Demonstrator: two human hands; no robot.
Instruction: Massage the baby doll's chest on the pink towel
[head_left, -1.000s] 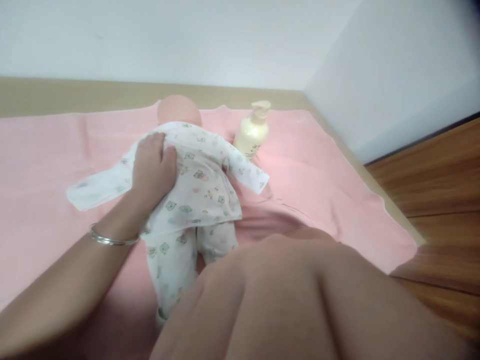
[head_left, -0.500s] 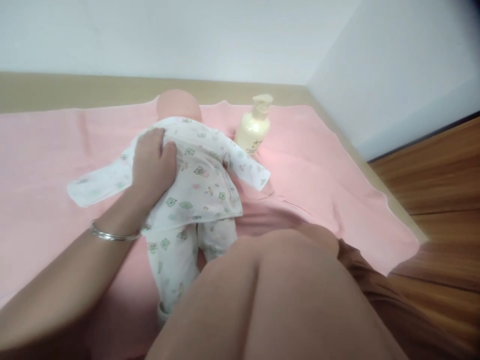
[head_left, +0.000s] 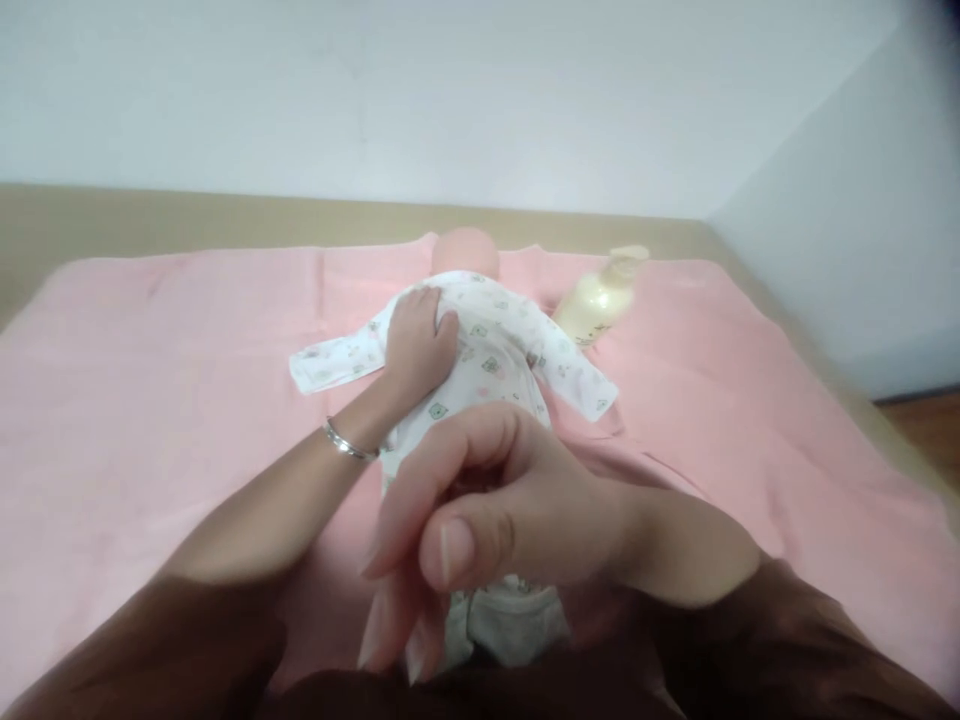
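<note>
A baby doll lies on a pink sheet, dressed in a white top [head_left: 491,345] printed with small green figures. Its smooth, bald head [head_left: 465,252] points to the far side; the face does not show. My left hand [head_left: 421,340] rests flat on the upper left of the doll's top, thumb apart from the fingers. Close to the camera, above the doll's lower body, my right hand [head_left: 517,500] is raised with loosely bent, parted fingers and nothing visible in it. It hides much of the doll's waist and legs. Below it, the doll's trouser cuffs [head_left: 517,625] show.
A pale yellow pump bottle [head_left: 596,305] stands beside the doll's right-hand sleeve. The pink sheet [head_left: 187,400] spreads over a beige surface [head_left: 225,212] that meets a white wall [head_left: 375,100]. Wood flooring [head_left: 926,425] shows at the right edge.
The view has shifted, so the doll and bottle appear farther right and smaller. A large skin-coloured shape filled the foreground; now my right hand shows there clearly. My left hand stays on the doll.
</note>
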